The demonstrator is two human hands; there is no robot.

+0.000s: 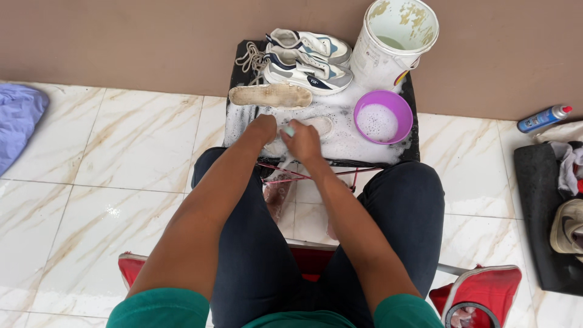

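Beyond our hands, the bucket tops the soapy worktop, sneakers left of it. Our left hand presses an insole; our right hand closes round a small brush.

Pale insole, flat on the black mat, near the mat's front edge and roughly midway along it. Surface whitish, coated in soap foam; foam spread over the mat all around it. Only its right end showed clearly; the rest was hidden under the hands. Left hand pressed down on its left part. Right hand was closed around a small light-green brush, of which only the tip showed, held against the insole's middle. Bristles could not be made out.
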